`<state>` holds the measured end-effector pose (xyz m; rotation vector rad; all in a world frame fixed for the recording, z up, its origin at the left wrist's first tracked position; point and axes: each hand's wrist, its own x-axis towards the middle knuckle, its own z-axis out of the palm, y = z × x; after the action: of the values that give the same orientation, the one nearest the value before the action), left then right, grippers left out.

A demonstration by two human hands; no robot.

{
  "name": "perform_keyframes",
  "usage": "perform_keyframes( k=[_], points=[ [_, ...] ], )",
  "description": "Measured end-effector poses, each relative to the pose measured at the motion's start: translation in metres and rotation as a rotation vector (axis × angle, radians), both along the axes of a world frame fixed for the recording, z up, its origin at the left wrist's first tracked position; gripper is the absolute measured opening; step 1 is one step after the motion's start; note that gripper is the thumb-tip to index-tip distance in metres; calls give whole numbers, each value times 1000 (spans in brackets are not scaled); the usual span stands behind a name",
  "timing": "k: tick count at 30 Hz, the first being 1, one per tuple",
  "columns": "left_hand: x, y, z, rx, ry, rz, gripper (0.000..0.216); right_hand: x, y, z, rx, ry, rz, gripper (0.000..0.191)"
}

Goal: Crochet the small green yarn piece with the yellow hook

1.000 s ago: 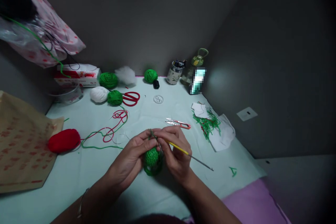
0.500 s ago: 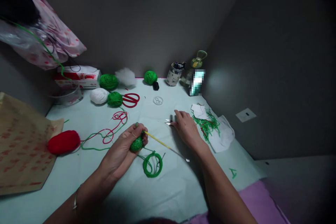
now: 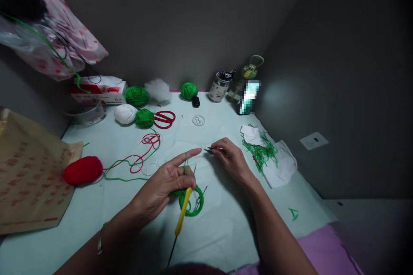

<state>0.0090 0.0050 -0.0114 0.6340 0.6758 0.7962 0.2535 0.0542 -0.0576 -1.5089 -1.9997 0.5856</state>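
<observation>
My left hand (image 3: 169,180) grips a yellow-handled crochet hook (image 3: 183,215) between thumb and fingers, along with a green crocheted piece (image 3: 177,193) mostly hidden beneath the palm. Its index finger points right, with green yarn (image 3: 186,159) running up to it. My right hand (image 3: 230,159) pinches a small pair of thread snips (image 3: 208,151); their blades point left, close to that fingertip, and the rest is covered by my fingers. On the table below the left hand lies a coil of green yarn (image 3: 201,206), partly behind the hook's handle.
A red yarn ball (image 3: 83,170) and paper bag (image 3: 35,176) are at left. Red-handled scissors (image 3: 164,119) lie behind, beside green and white yarn balls (image 3: 125,114). Green scraps (image 3: 263,150) are at right; a pen cup (image 3: 219,88) and bottle (image 3: 237,88) stand at the back.
My left hand has turned and stretched out its index finger with yarn on it. The hook has swung to point toward me. My right hand has picked up the snips from the table.
</observation>
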Motion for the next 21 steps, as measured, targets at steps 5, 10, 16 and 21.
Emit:
perform_keyframes(
  k=[5, 10, 16, 21],
  points=[
    [2, 2, -4, -18, 42, 57, 68, -17, -13, 15, -133, 373, 16, 29],
    [4, 5, -8, -62, 39, 160, 64, -30, -27, 30, -221, 444, 94, 37],
    [5, 5, -13, -81, 8, 137, 65, -31, -32, 39, -271, 275, 206, 30],
    [5, 2, -13, -77, 4, 125, 66, -33, -25, 29, -168, 202, 201, 37]
  ],
)
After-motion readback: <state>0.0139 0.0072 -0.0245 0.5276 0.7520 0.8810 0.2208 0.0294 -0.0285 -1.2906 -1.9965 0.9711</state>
